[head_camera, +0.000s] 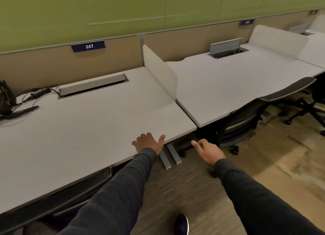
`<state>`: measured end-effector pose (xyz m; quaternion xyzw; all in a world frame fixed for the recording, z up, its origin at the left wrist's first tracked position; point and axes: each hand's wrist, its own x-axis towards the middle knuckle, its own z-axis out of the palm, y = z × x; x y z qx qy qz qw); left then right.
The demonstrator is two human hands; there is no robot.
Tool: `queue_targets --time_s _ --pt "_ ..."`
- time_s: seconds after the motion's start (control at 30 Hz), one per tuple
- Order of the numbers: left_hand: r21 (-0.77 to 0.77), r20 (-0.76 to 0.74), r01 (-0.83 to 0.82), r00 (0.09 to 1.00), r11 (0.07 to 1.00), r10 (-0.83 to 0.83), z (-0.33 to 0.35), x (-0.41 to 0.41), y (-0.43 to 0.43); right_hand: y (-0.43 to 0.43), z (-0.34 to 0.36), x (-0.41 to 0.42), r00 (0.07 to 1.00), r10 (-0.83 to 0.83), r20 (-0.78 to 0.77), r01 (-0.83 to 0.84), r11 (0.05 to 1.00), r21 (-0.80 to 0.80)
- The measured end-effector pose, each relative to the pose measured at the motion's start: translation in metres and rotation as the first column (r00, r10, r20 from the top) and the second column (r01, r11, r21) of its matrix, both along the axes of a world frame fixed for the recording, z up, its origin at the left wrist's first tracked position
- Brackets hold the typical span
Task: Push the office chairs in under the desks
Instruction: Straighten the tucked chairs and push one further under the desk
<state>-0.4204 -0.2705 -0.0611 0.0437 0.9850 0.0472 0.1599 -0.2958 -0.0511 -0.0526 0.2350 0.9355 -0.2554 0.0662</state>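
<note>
The near desk (79,129) hides most of a chair (84,187) tucked under its front edge; a second chair (249,118) stands angled at the next desk (228,80), right of the divider (158,69). The left hand (147,144) rests spread on the near desk's corner, grasping nothing, and the right hand (209,151) hovers empty beside it, forefinger out.

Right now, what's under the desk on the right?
A black office chair, backrest against the right desk edge, with castors and base showing. Its seat is hidden by the desktop.
</note>
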Motion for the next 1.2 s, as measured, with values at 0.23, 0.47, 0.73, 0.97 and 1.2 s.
queue_targets --time_s 0.23,0.47,0.73,0.97,1.2 --pt "0.063 0.003 0.078 0.997 0.995 -0.078 -0.003 -0.042 0.120 0.109 0.011 -0.036 0.999 -0.052 0.006 0.052 0.998 0.048" --pt "0.066 -0.012 0.158 0.987 0.985 -0.158 0.003 -0.062 0.223 0.193 0.027 -0.061 0.998 -0.052 0.018 0.051 0.998 0.040" --pt "0.060 -0.010 0.121 0.993 0.991 -0.121 0.001 -0.064 0.308 0.274 0.028 -0.076 0.999 0.035 -0.004 -0.035 0.998 0.051" --pt "0.138 0.040 -0.070 0.997 0.988 0.065 0.007 -0.028 0.389 0.365 0.036 -0.054 0.989 0.148 0.015 -0.148 0.989 0.027" --pt "0.381 0.176 -0.354 0.935 0.854 0.309 0.029 0.008 0.468 0.495 0.042 -0.029 0.996 0.082 0.023 -0.084 0.992 0.091"
